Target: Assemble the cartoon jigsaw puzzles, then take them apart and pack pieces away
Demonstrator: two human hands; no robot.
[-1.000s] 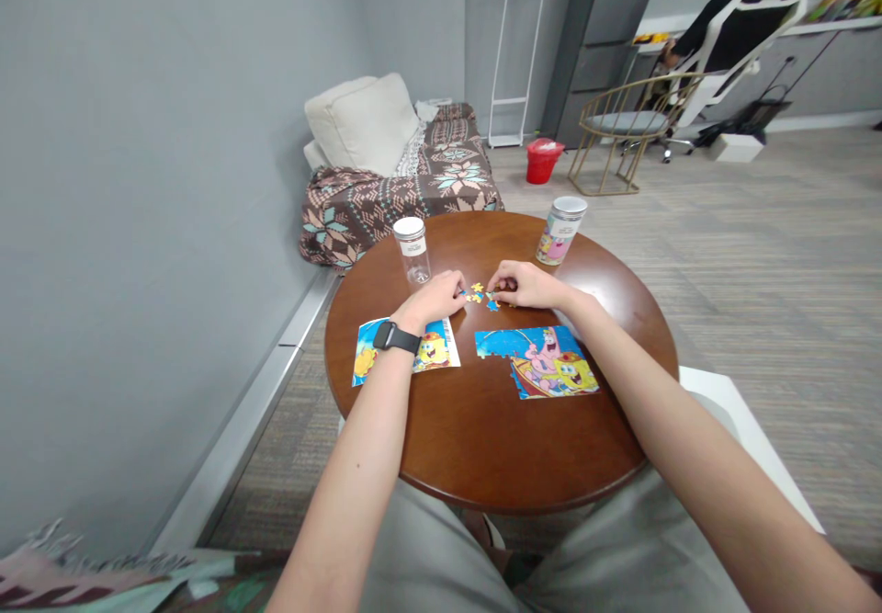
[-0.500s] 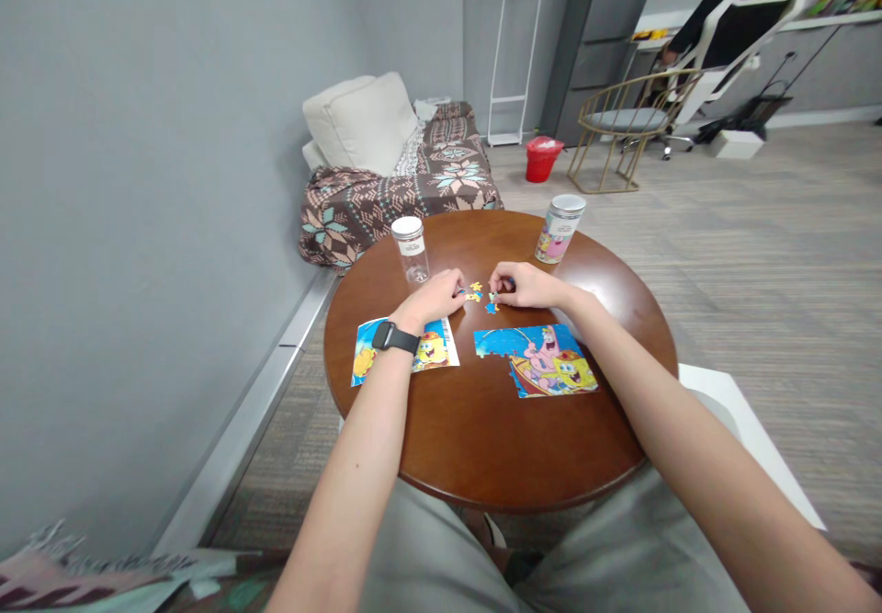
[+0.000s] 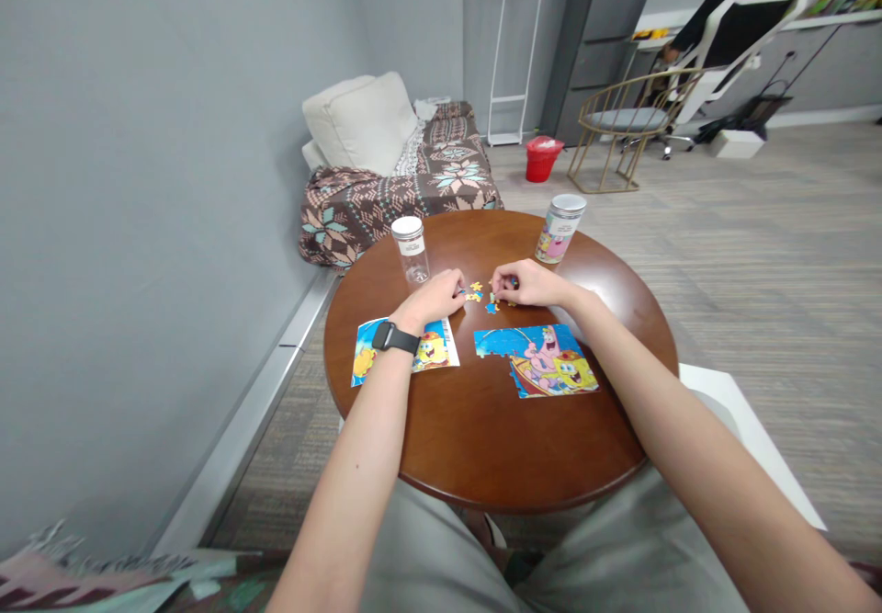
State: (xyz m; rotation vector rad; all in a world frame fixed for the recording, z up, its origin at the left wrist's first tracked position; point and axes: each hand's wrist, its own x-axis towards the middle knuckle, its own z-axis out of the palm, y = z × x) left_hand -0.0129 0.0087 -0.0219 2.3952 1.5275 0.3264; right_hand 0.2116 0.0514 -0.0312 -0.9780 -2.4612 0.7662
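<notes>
My left hand, a dark watch on its wrist, rests on the table with its fingers curled together, a small blue bit of puzzle piece at the fingertips. Across from it, my right hand pinches a small puzzle piece over the tabletop. Several loose puzzle pieces lie between the two hands, yellow and blue. Closer to me is a partly joined cartoon puzzle with a stepped gap at its lower left. A printed picture sheet lies partly hidden beneath my left forearm.
On the round wooden table stand a clear jar at the back left and a printed jar at the back right. Beyond are a covered couch, a red bin, a gold-framed chair and a seated person.
My right hand has shifted very slightly to the right, its fingers a little more curled. My left hand, the jars and the joined puzzle stay where they were.
</notes>
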